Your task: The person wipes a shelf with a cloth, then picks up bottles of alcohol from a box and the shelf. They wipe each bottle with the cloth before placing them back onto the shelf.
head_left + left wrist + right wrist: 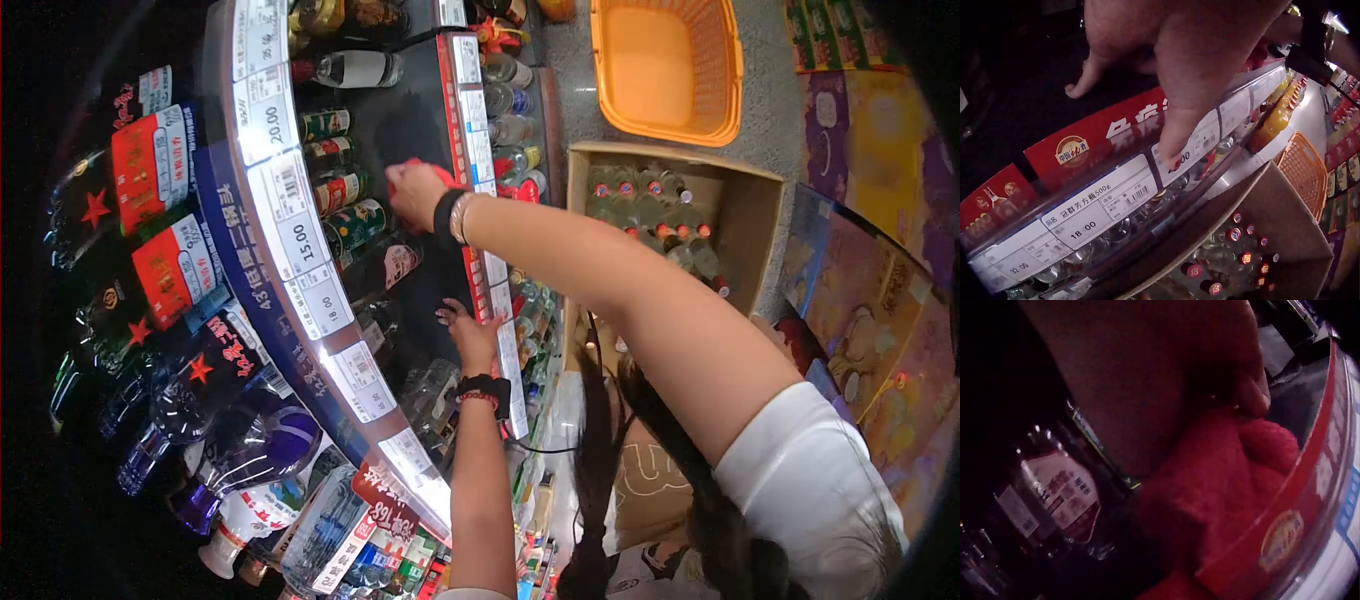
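My right hand (418,195) reaches over the dark shelf (405,125) and grips a crumpled red cloth (1210,481), which lies against the shelf's front strip in the right wrist view. Nearby, behind the cloth, stands a clear bottle with a pale and red label (1063,494). My left hand (474,340) rests at the front edge of the same shelf, its fingers spread and holding nothing. In the left wrist view its thumb (1179,134) lies over the price-tag strip (1100,206). Canned drinks (355,225) line the shelf's far side, close to the right hand.
A cardboard box (750,190) of capped bottles stands on the floor beside the shelf, with an orange basket (665,130) beyond it. More bottles (510,130) fill the shelf level below. Dark bottles with red labels (160,170) stand past the far price strip (300,225).
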`<state>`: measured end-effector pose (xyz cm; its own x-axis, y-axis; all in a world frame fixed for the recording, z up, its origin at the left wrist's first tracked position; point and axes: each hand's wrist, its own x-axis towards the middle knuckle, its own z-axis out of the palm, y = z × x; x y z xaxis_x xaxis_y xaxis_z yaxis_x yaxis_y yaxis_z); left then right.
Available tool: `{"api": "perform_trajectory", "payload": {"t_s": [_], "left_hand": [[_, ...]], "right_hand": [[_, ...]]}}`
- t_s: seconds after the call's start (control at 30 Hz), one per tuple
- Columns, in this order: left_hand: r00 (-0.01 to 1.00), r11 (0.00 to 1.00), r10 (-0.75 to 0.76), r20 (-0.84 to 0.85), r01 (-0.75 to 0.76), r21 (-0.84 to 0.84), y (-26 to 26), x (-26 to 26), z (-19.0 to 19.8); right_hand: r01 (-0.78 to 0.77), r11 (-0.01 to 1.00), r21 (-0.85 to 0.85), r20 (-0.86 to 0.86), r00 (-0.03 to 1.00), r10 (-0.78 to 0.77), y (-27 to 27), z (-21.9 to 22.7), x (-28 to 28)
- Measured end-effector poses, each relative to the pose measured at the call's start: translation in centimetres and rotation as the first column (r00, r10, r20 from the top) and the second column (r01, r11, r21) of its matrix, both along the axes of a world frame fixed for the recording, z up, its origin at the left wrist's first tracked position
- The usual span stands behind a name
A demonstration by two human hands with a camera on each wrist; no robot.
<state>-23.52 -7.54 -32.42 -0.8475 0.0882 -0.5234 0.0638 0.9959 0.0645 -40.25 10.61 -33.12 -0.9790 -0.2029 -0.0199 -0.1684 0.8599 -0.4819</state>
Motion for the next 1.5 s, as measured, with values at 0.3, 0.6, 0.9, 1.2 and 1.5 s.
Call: {"api": "perform_trajectory", "payload": {"t_s": [0.3, 0.6, 0.9, 1.2, 1.5], "left_hand": [[0.999, 0.999, 0.041, 0.0, -0.041, -0.006, 0.5, 0.4, 0.4], [1.0, 1.0, 0.022, 0.0, -0.022, -0.005, 0.5, 0.4, 0.3], [1.0, 1.0, 0.004, -0.02, -0.003, 0.022, -0.9, 1.0, -1.1], [0.999, 0.999, 0.031, -0.006, -0.031, 0.036, -0.3, 0.8, -0.4], [1.0, 1.0, 0.005, -0.014, -0.005, 0.011, 0.1, 0.5, -0.3]], "right_hand": [[0.3, 0.922, 0.243, 0.128, 0.933, -0.338, 2.9, 2.4, -3.0], [0.523, 0.773, 0.359, 0.139, 0.79, -0.598, 5.5, 3.1, -6.7], [0.569, 0.754, 0.328, 0.305, 0.692, -0.655, 7.9, 3.6, -10.4], [0.517, 0.778, 0.357, 0.118, 0.801, -0.586, 7.1, 1.2, -9.4], [0.723, 0.664, -0.191, 0.243, 0.691, -0.681, 2.1, -0.4, -5.3]]}}
